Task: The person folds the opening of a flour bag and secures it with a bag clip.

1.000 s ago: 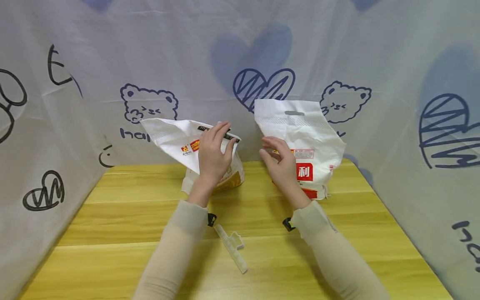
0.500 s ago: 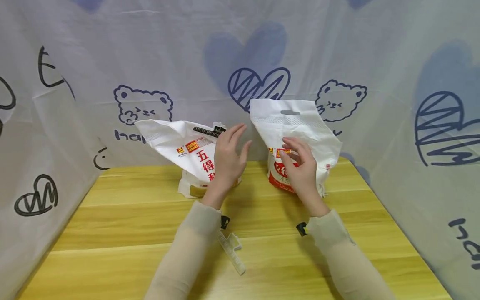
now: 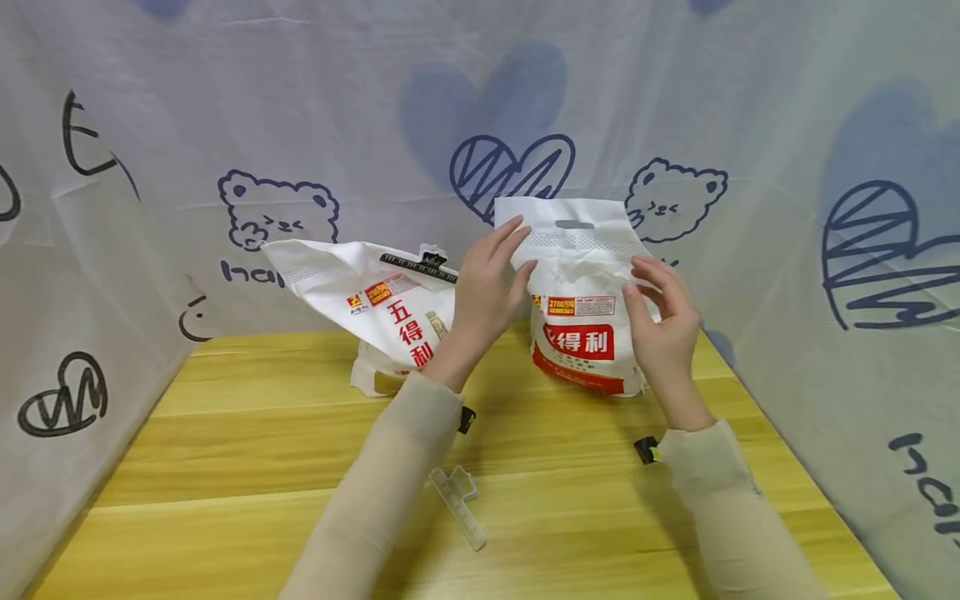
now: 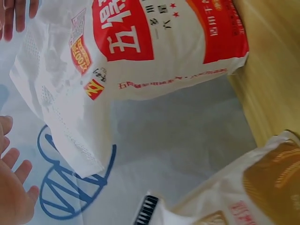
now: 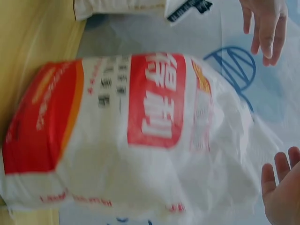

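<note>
The right-hand flour bag [image 3: 577, 283] is white with a red label and stands upright on the table, its top with the handle slot raised. Beside its upper left edge is my left hand [image 3: 487, 287], fingers extended. My right hand [image 3: 666, 325] is at its right side, thumb and fingers apart. In the left wrist view my left hand [image 4: 14, 187] appears apart from the bag; in the right wrist view my right hand [image 5: 283, 192] is close to the bag's top, contact unclear. Neither hand grips anything. A second flour bag [image 3: 367, 292], its top folded over, bears a black clip [image 3: 420, 267].
On the wooden table [image 3: 225, 467] lies a clear plastic clip [image 3: 459, 507], nearer to me than the bags. A white cloth [image 3: 360, 100] printed with bears and hearts hangs behind the table and at both sides.
Both hands have shifted right. My left hand has left the clipped bag and come to the other bag's upper left. My right hand has moved from that bag's front to its right side.
</note>
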### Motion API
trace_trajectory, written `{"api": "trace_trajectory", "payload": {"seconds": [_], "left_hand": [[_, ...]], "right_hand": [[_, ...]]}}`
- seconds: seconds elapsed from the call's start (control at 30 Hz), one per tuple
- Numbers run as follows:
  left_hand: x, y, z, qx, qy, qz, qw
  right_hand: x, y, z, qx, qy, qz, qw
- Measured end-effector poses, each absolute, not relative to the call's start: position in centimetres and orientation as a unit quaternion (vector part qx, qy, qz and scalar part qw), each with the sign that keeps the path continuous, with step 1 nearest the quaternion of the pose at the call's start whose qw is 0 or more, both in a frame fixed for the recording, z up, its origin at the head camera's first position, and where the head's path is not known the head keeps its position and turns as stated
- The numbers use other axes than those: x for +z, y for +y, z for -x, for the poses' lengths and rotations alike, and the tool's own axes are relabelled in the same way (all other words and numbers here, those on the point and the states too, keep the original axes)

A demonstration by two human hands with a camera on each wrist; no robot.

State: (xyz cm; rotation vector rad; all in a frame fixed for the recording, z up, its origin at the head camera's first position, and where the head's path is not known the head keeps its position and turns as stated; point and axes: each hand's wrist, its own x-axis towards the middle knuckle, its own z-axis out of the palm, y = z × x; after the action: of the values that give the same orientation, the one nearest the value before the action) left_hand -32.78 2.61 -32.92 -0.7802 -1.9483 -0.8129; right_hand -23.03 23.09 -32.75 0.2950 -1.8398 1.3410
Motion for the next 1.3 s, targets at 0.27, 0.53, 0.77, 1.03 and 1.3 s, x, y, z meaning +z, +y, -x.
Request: {"api": "trace_trajectory", "payload": {"seconds": [0.27,0.53,0.77,1.03,1.3], "left_hand": [[-30.8,4.0,33.4,-0.264,-0.808,0.33,0.411],[-29.2,5.6,34.6,-0.199,-0.841,0.343,0.369],[-28.1,7.2,35.4,-0.182,-0.863,0.353,0.313],[-27.1,8.6,36.3,-0.246,-0.849,0.392,0.256],[-27.1,9.5,36.9,-0.288,-0.85,0.383,0.219]], "right_hand": [[-31.9,25.8,23.1,0.507,-0.734,-0.072,0.446],[-31.8,27.5,23.7,0.481,-0.746,-0.067,0.455],[-34.4,29.7,26.6,0.471,-0.771,-0.067,0.423],[-35.6,29.8,27.8,0.468,-0.79,-0.074,0.39],[-35.7,29.4,27.9,0.468,-0.794,-0.065,0.383]]}}
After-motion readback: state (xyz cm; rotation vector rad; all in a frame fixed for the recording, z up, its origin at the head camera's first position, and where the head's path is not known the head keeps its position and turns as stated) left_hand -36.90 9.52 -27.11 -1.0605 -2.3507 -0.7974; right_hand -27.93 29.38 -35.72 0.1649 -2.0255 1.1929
